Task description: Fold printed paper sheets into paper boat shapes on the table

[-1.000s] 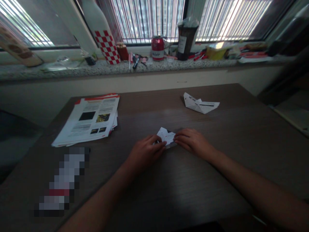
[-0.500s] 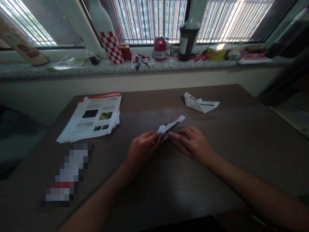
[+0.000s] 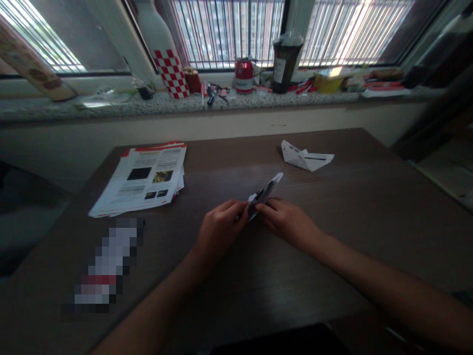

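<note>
A folded piece of printed paper (image 3: 269,189) is held slanted between both hands over the middle of the table. My left hand (image 3: 223,224) is closed, pinching its near left end between thumb and fingers. My right hand (image 3: 290,222) is closed as well, its fingers pressed on the right face of the paper near the lower end. The fingers hide the paper's bottom part. Beyond the hands, to the right, a folded paper boat (image 3: 308,160) made from printed paper rests on the table.
A stack of printed sheets (image 3: 142,182) lies at the table's left rear, with a blurred-out object (image 3: 111,261) nearer me. Behind the brown table (image 3: 207,162), the stone windowsill (image 3: 148,106) holds a checkered bottle (image 3: 172,74), a red can (image 3: 244,76), and a dark drink cup (image 3: 284,64).
My right hand has moved left, and its spread fingers have closed on the folded paper. The paper has tilted, now showing more of its right face. My left hand keeps its grip.
</note>
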{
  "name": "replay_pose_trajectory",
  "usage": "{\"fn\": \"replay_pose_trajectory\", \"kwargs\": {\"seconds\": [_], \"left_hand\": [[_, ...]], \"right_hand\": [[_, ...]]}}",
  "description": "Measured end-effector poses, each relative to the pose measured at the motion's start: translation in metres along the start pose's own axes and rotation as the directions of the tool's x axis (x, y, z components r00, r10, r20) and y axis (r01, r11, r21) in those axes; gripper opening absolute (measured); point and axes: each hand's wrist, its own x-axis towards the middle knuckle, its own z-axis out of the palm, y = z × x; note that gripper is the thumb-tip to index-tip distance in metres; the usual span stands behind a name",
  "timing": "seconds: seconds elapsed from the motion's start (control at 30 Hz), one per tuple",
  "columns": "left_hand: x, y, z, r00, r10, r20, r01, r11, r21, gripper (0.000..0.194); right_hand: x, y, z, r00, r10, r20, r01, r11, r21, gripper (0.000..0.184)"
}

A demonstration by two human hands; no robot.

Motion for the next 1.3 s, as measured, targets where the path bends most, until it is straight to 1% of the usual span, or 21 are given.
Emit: {"fn": "replay_pose_trajectory", "kwargs": {"seconds": [0.13, 0.23, 0.3, 0.4, 0.5, 0.57, 0.67, 0.8, 0.9, 1.0, 1.13, 1.3], "left_hand": [[0.001, -0.001, 0.0, 1.0, -0.003, -0.029, 0.003, 1.0, -0.009, 0.013], [0.0, -0.003, -0.001, 0.999, 0.004, -0.046, -0.005, 1.0, -0.01, 0.022], [-0.001, -0.005, -0.001, 0.999, 0.039, -0.011, -0.039, 0.999, 0.008, 0.027], [-0.002, -0.007, -0.002, 0.993, 0.105, 0.053, -0.107, 0.993, 0.044, 0.025], [-0.001, -0.007, -0.003, 0.989, 0.123, 0.082, -0.129, 0.989, 0.075, 0.024], [-0.001, -0.007, -0.005, 0.989, 0.115, 0.096, -0.124, 0.988, 0.092, 0.024], [0.0, -0.007, -0.006, 0.991, 0.098, 0.089, -0.106, 0.989, 0.1, 0.024], [0.002, -0.007, -0.008, 0.996, 0.061, 0.071, -0.068, 0.993, 0.1, 0.026], [0.003, -0.007, -0.008, 0.996, 0.048, 0.071, -0.055, 0.994, 0.097, 0.029], [0.002, -0.007, -0.009, 0.995, 0.044, 0.088, -0.053, 0.993, 0.108, 0.027], [0.002, -0.006, -0.011, 0.991, 0.03, 0.127, -0.05, 0.987, 0.156, 0.024], [0.003, -0.006, -0.014, 0.994, 0.005, 0.11, -0.022, 0.988, 0.152, 0.022]], "right_hand": [[0.001, 0.004, 0.001, 1.0, 0.005, -0.012, -0.005, 1.0, 0.0, 0.024], [0.0, 0.007, 0.002, 1.0, 0.001, -0.005, -0.001, 1.0, -0.009, 0.027], [-0.001, 0.008, 0.002, 1.0, -0.012, -0.007, 0.012, 1.0, -0.014, 0.028], [-0.001, 0.009, 0.002, 0.999, -0.054, -0.01, 0.053, 0.998, -0.013, 0.027], [0.0, 0.009, 0.0, 0.998, -0.064, 0.018, 0.065, 0.998, -0.022, 0.022], [0.0, 0.009, -0.003, 0.998, -0.061, 0.034, 0.062, 0.998, -0.028, 0.019], [0.0, 0.008, -0.007, 0.997, -0.065, 0.044, 0.066, 0.997, -0.028, 0.019], [0.0, 0.011, -0.008, 0.997, -0.069, 0.035, 0.069, 0.997, -0.017, 0.025], [0.001, 0.013, -0.006, 0.996, -0.082, 0.035, 0.084, 0.995, -0.047, 0.028], [0.002, 0.014, -0.006, 0.994, -0.084, 0.066, 0.091, 0.99, -0.111, 0.023], [0.002, 0.014, -0.011, 0.991, -0.093, 0.091, 0.106, 0.984, -0.141, 0.018], [0.003, 0.017, -0.015, 0.991, -0.111, 0.076, 0.121, 0.983, -0.142, 0.014]]}}
